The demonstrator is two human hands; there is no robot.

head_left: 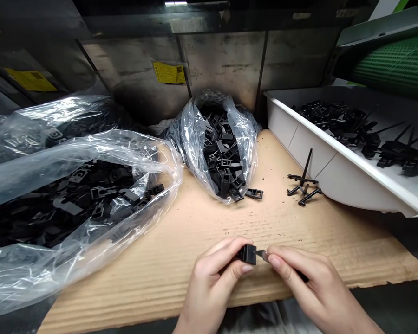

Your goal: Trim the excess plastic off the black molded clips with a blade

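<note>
Slip risk at lower centre, with the left hand [211, 278] pinching a black clip [246, 254] and the right hand [310, 283] pinching a small grey piece [261, 255], either droppable onto the cardboard [181, 241] through a loose grip.

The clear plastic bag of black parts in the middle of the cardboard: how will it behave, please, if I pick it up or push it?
The clear plastic bag looks thin and floppy, since it creases and slumps around its load. The black plastic parts lie loose at its open mouth, so some would probably spill if it tipped.
</note>
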